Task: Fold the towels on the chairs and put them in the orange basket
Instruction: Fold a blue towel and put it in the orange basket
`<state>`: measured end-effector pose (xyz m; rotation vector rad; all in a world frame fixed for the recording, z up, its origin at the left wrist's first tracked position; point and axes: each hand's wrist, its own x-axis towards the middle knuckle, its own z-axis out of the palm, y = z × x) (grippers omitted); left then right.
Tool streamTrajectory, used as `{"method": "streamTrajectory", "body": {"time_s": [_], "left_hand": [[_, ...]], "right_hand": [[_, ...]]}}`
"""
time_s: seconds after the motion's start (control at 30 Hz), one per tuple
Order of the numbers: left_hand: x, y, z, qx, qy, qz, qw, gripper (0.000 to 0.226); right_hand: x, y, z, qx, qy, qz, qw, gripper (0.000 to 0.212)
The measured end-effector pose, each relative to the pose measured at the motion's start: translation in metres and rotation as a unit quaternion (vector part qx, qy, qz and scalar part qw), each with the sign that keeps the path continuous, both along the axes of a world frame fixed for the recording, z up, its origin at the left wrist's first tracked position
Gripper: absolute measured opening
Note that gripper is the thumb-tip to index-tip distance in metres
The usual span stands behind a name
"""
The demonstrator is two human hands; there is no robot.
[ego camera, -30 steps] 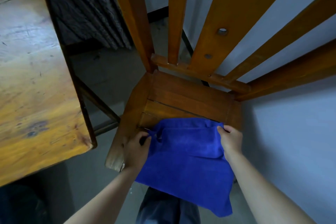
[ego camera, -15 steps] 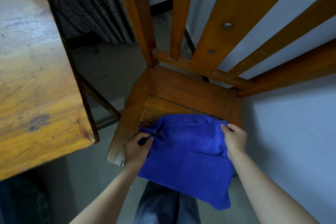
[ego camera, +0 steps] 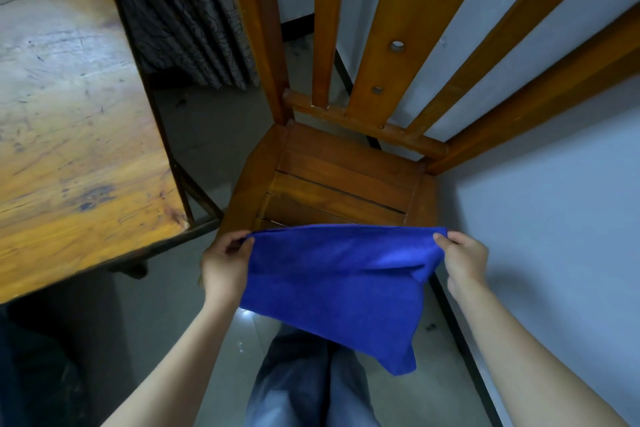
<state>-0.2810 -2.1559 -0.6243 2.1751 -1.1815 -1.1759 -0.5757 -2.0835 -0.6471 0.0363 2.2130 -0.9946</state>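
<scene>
Towel: the blue towel (ego camera: 339, 288) is soft, matte, short-pile cloth. It is stretched wide along its top edge in front of the chair's seat and hangs down to a point over the person's legs, with a small flap turned over near its right corner.
Towel, unclear: I cannot tell whether the cloth touches the seat's front edge, which it covers, or how many layers it has.
Left hand: the left hand (ego camera: 225, 267) pinches the towel's top left corner between its thumb and curled fingers.
Right hand: the right hand (ego camera: 464, 263) pinches the top right corner in the same way, with the fingertips hidden behind the cloth.
Chair: the wooden chair (ego camera: 339, 180) is glossy orange-brown, with a slatted seat and flat back bars. One broad bar has round holes, and the top of the chair is cut off.
Trousers: the grey-blue trousers (ego camera: 304, 385) are partly under the towel.
Desk: the desk (ego camera: 69, 132) to the left is worn, scratched wood, and only part of it is in view.
Curtain: the curtain (ego camera: 187, 17) is dark, pleated and patterned, and hangs beyond the desk.
Floor: the floor (ego camera: 207, 135) is grey and smooth.
Wall: the wall (ego camera: 554, 236) to the right is pale and plain.
</scene>
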Motion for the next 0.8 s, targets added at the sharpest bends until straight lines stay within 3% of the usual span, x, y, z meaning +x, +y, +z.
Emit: {"method": "streamTrajectory", "body": {"time_s": [0.17, 0.37, 0.43, 0.57, 0.67, 0.7, 0.8], "left_hand": [[0.012, 0.014, 0.036, -0.073, -0.008, -0.038, 0.997, 0.014], [0.025, 0.022, 0.127, -0.145, -0.047, -0.203, 0.967, 0.020], [0.027, 0.014, 0.162, -0.194, -0.091, -0.299, 0.930, 0.020], [0.031, -0.009, 0.217, -0.289, -0.156, -0.474, 0.817, 0.016], [0.029, -0.024, 0.254, -0.303, -0.205, -0.536, 0.761, 0.015], [0.025, -0.028, 0.263, -0.299, -0.207, -0.527, 0.768, 0.016], [0.018, -0.038, 0.287, -0.217, -0.145, -0.428, 0.865, 0.016]], "right_hand": [[-0.021, 0.027, 0.049, -0.027, 0.041, 0.083, 0.995, 0.018], [-0.044, 0.068, 0.160, -0.047, 0.099, 0.209, 0.972, 0.033], [-0.051, 0.070, 0.204, -0.040, 0.136, 0.284, 0.948, 0.037], [-0.065, 0.066, 0.267, 0.014, 0.232, 0.467, 0.853, 0.033], [-0.070, 0.062, 0.296, 0.043, 0.283, 0.522, 0.804, 0.029], [-0.071, 0.059, 0.301, 0.043, 0.296, 0.521, 0.800, 0.027], [-0.070, 0.055, 0.314, 0.036, 0.308, 0.541, 0.782, 0.024]]}}
